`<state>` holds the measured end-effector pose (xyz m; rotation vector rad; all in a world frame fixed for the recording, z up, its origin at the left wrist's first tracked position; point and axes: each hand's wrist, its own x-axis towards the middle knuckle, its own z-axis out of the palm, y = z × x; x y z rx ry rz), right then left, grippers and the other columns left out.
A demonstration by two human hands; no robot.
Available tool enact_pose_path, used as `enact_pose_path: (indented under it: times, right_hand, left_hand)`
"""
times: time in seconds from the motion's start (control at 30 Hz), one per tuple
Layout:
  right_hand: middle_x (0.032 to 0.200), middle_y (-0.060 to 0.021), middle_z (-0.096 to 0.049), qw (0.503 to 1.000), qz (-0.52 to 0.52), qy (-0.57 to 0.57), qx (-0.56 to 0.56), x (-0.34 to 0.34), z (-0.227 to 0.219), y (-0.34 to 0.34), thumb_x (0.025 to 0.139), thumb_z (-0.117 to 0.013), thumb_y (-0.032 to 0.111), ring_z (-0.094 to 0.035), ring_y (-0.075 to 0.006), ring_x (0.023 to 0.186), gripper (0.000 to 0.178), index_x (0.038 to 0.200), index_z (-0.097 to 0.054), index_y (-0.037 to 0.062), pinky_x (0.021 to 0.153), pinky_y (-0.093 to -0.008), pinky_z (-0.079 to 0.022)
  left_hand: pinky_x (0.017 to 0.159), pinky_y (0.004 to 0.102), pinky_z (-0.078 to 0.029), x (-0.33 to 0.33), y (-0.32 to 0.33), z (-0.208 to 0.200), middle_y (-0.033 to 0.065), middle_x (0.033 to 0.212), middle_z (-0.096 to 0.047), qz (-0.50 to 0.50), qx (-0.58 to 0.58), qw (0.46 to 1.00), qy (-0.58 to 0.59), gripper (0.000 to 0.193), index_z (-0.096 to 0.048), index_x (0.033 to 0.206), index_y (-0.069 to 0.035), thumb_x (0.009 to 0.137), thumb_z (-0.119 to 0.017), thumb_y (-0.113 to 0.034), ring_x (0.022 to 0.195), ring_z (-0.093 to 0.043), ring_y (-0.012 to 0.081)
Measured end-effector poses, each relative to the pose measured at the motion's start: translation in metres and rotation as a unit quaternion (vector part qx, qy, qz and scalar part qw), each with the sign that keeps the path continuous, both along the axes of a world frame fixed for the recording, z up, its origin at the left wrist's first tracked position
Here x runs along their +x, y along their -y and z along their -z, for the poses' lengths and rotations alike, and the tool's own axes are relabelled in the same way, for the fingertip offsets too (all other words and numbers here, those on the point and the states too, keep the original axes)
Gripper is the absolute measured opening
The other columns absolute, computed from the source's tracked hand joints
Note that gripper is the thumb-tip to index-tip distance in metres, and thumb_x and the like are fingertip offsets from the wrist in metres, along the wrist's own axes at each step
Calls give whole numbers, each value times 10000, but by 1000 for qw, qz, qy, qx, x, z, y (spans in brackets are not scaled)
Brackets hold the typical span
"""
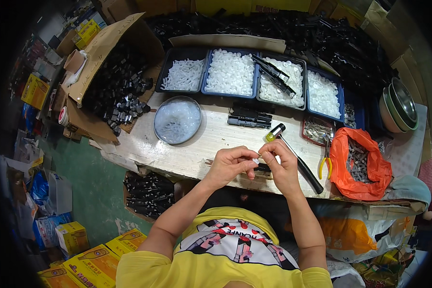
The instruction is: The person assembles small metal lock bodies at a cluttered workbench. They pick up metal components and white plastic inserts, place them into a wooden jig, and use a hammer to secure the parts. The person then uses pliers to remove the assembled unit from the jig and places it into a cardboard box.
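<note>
Over the front of the white table (209, 144), my left hand (230, 167) pinches a small white plastic piece (256, 161) between thumb and fingers. My right hand (283, 168) meets it there, thumb and forefinger pressed together at the piece; anything tiny between them is too small to name. A black part (263, 167) lies on the table beneath the hands, partly hidden. Just beyond my right hand rests a hammer (302, 168) with a yellow-and-black head and a dark handle. Several long black plastic parts (249, 117) lie farther back.
White plastic pieces (230, 72) fill several trays along the back, two black parts (276, 77) across one. A round dish (173, 142) stands left, near a carton of black parts (113, 91). Pliers (325, 165) and an orange bag (338, 168) of grey pieces are right.
</note>
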<state>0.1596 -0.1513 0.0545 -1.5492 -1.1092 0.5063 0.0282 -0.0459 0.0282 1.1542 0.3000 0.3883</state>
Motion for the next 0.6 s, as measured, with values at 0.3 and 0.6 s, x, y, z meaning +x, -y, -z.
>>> enact_pose_path:
  times: [0.3, 0.6]
  right_hand:
    - [761, -46, -574, 990, 76, 107, 49, -19, 11, -3, 742, -625, 28, -496, -196, 726, 71, 810, -610, 40, 685, -293, -333]
    - [757, -18, -573, 946, 74, 312, 54, -15, 11, 2, 669, -675, 34, -494, -175, 706, 145, 795, -615, 74, 669, -315, -309]
  left_hand:
    - [516, 278, -538, -1, 8, 14, 130, 787, -607, -76, -93, 992, 25, 112, -584, 923, 41, 820, -585, -2, 590, -591, 138]
    - [516, 220, -466, -6, -2, 10, 81, 802, -601, -105, 84, 991, -18, 149, -629, 944, -6, 802, -623, -52, 641, -561, 123]
